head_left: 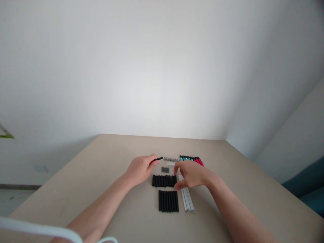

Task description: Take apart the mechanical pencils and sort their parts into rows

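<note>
My left hand (143, 168) is closed around a pen part, a slim black and red piece (159, 158) with a pale tip pointing right. Above the right end of a row of short black tubes (164, 181), my right hand (191, 173) has thumb and fingers apart, spanning the last tube; whether they touch it I cannot tell. White pen refills (187, 199) with metal tips lie side by side, partly under that hand. Nearer to me is a second row of longer black tubes (168, 201).
Small springs (165, 169), small white pieces (170, 164) and a line of silvery parts (171, 159) lie beyond the tubes. Red and teal barrels with black ends (198, 161) are behind my right hand. The beige table (121, 145) meets a white wall. A pale curved bar (37, 227) crosses the lower left.
</note>
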`<state>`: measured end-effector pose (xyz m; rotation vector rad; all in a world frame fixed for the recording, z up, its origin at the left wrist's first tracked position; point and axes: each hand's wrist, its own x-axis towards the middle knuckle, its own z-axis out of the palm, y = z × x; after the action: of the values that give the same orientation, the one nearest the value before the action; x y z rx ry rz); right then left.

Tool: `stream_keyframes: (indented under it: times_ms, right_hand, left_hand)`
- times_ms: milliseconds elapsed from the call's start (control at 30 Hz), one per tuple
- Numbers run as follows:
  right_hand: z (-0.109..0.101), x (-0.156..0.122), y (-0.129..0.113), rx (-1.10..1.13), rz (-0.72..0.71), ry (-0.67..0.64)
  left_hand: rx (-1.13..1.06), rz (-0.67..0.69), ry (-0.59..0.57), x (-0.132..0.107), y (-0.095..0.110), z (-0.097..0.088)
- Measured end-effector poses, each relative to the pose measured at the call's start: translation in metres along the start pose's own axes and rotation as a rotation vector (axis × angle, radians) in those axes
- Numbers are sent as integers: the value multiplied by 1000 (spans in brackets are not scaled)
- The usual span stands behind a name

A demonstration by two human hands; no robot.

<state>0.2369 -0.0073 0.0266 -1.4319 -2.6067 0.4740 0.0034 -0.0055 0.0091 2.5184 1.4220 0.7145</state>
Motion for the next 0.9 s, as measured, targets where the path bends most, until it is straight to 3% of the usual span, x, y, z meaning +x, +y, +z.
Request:
stream_keyframes:
  times_ms: [233,533,900]
  right_hand:
    - [-1,0,0,-26,-4,38]
    - [1,5,-15,179,-134,454]
    - [10,11,-11,218,-91,618]
  left_hand:
    - [-25,1,-16,-1,2,-2]
    - [-77,68,-23,-2,2,1]
    - [-128,71,0,-1,5,-3]
